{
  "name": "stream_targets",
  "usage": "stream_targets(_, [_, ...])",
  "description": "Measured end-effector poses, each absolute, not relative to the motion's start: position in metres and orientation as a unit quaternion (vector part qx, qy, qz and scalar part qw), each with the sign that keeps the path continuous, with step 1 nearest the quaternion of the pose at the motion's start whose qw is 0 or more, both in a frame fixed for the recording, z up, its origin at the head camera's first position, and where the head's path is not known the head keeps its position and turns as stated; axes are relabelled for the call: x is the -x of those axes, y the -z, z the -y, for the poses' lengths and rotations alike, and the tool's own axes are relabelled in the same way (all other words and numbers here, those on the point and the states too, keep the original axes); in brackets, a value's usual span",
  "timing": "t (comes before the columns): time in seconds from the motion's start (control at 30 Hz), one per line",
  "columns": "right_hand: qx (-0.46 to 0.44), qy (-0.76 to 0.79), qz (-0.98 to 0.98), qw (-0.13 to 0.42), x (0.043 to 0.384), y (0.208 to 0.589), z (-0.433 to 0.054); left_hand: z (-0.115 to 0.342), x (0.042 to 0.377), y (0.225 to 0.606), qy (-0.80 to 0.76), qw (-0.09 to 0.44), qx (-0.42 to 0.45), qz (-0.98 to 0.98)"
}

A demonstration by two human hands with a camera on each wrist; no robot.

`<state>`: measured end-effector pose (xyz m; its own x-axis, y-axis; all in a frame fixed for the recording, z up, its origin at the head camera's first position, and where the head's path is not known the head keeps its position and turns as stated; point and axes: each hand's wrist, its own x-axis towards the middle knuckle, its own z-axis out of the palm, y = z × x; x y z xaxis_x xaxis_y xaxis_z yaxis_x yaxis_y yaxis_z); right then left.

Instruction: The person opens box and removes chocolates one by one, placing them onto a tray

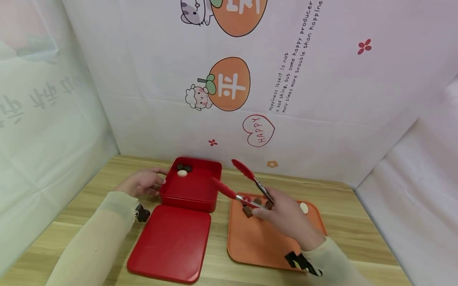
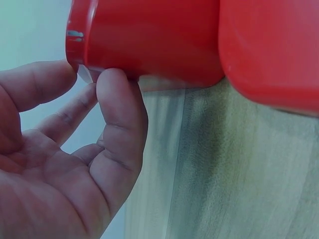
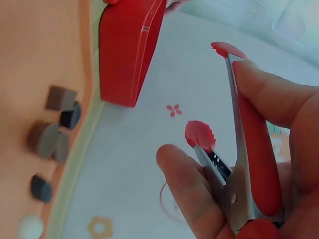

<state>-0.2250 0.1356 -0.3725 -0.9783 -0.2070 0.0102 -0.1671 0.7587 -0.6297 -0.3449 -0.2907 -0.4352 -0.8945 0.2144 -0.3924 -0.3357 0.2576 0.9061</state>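
A red box (image 1: 195, 184) without a lid stands toward the back left, holding dark pieces (image 1: 185, 167) and one pale oval piece (image 1: 182, 173) in its far left corner. My left hand (image 1: 146, 182) is at its left side; in the left wrist view the curled fingers (image 2: 119, 104) hold the box (image 2: 154, 40) by its rim and wall. My right hand (image 1: 286, 214) grips red-tipped metal tongs (image 1: 262, 190), arms spread apart with nothing between the tips. One tip overlaps the box's right wall in the head view.
An orange tray (image 1: 250, 250) lies beneath the right hand, bearing several brown pieces (image 1: 247, 211) and a pale oval piece (image 1: 304, 207). The red lid (image 1: 171, 242) lies flat in front of the box. A printed cloth (image 1: 315, 139) hangs behind the wooden table (image 1: 343, 206).
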Motion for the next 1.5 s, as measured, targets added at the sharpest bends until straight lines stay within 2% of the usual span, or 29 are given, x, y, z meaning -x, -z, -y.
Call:
stream_targets(0.37, [0.152,0.193,-0.969,-0.006,0.285,0.375,-0.065,0.293,0.35,0.439,-0.601,0.228,0.041,-0.765])
stream_targets(0.6, [0.183,0.139,-0.973,0.008,0.315,0.382,-0.032,0.292,0.351,0.439,-0.603,0.231,0.04,-0.763])
stream_targets(1.03, [0.187,0.099,-0.976,0.059,0.328,0.383,0.008,0.291,0.348,0.439,-0.612,0.225,0.049,-0.757])
stream_targets(1.5, [0.176,0.101,-0.974,0.103,0.344,0.381,0.024,0.293,0.349,0.437,-0.613,0.229,0.042,-0.755])
